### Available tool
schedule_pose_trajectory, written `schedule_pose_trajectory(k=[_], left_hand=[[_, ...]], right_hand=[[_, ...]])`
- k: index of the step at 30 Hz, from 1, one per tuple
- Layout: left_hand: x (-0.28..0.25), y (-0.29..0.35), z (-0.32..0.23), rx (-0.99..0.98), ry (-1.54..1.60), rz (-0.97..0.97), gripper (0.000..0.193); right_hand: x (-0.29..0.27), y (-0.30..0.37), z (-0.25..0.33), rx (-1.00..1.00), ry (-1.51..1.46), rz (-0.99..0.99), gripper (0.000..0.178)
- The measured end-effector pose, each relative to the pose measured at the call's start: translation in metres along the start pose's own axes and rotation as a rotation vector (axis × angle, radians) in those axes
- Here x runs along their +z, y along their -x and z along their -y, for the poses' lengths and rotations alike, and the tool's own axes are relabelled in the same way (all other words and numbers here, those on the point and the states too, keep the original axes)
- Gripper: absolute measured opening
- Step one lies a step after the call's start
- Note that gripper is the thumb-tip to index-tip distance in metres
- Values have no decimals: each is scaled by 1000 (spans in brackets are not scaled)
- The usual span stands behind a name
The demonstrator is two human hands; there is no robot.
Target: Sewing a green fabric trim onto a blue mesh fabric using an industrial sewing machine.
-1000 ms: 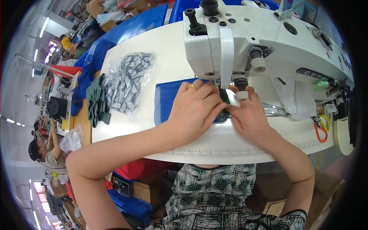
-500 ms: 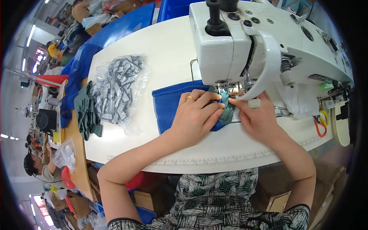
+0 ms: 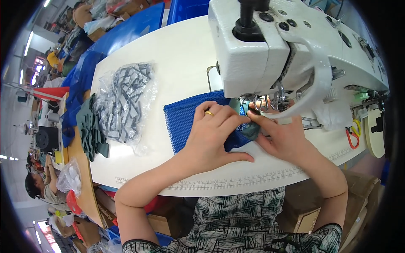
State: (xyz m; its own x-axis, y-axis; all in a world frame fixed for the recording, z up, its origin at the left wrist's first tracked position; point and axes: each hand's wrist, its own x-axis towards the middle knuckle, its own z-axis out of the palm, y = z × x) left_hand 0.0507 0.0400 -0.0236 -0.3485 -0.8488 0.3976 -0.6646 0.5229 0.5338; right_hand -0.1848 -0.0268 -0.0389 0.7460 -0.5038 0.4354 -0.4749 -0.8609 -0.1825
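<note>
I see the blue mesh fabric [image 3: 181,126] lying flat on the white sewing table [image 3: 177,55], with its right edge up by the needle area of the white sewing machine [image 3: 244,63]. The left hand [image 3: 213,137] rests palm down over the mesh, thumb stretched wide of the fingers and gripping nothing, so most of the panel shows to the left of that hand. Along the mesh's right edge, a dark green fabric strip [image 3: 251,132] sits between the two hands, just below the machine head. The right hand [image 3: 283,137] reaches in from the other side, index finger at the strip; I can't tell whether it pinches the cloth, as the machine's white curved guard [image 3: 321,80] hides some fingers.
</note>
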Motion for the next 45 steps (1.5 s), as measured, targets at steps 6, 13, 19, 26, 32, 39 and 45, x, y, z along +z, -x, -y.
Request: schedule_pose_trajectory(k=[6,13,19,26,32,39,45], left_hand=[[-15,-11,1,-43,-119,-1,40],[-11,-11,-15,222,-191,344,31],[-16,-15,-17,39,-146,246,51],[0,-8,-6,-29,-196,207,70],[9,5,-3,-20,-176,119,64],[17,9,-2,8,-100,81,51],[4,-5,-5,21,-97,158,48]], right_hand=[[12,7,-7,-2,4,-48,40],[8,4,-5,-94,-100,-64,39],[5,11,-1,-22,-107,-55,40],[5,3,-5,-11,-14,-45,46],[8,8,-6,-38,81,-40,58],[9,8,-5,-80,172,-105,47],[9,3,1,-58,157,-122,46]])
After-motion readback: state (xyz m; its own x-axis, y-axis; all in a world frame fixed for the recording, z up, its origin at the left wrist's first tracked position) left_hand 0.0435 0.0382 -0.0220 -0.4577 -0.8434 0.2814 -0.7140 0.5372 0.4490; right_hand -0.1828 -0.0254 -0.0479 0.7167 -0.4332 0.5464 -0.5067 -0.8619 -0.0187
